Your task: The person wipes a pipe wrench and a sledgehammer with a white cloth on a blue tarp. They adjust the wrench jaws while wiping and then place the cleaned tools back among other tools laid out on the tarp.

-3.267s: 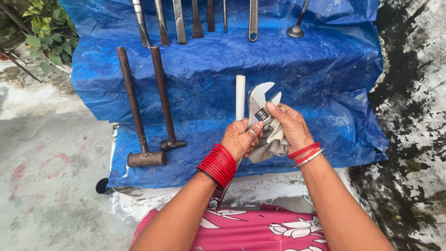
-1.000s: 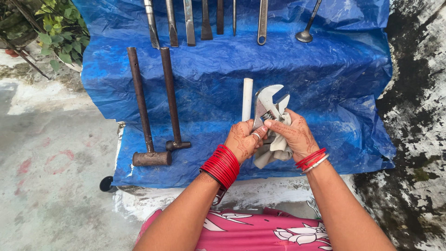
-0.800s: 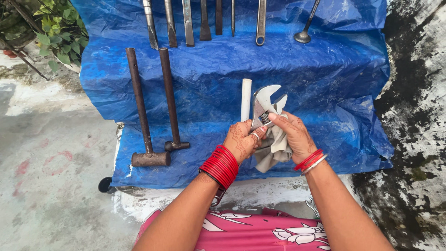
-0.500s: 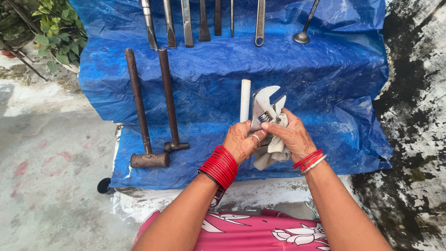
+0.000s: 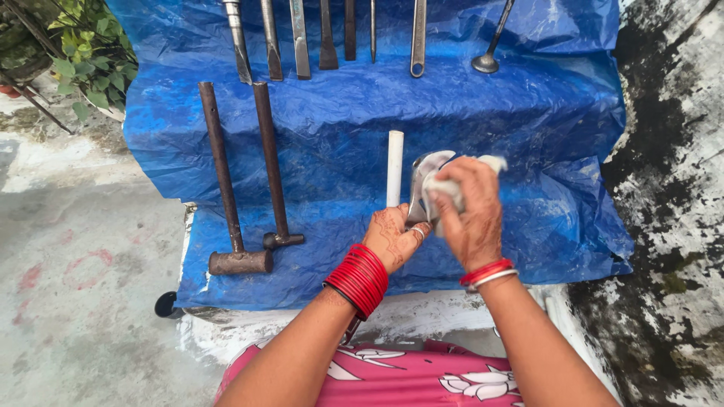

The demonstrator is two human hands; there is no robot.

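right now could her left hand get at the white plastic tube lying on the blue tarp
Probably yes: the white plastic tube lies bare on the blue tarp just beyond the left hand, but that hand is gripping the metal adjustable wrench and must let go first.

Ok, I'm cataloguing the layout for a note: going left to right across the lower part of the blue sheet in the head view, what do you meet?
Big hammer → smaller hammer → white tube → left hand gripping the wrench → right hand pressing a white cloth on it.
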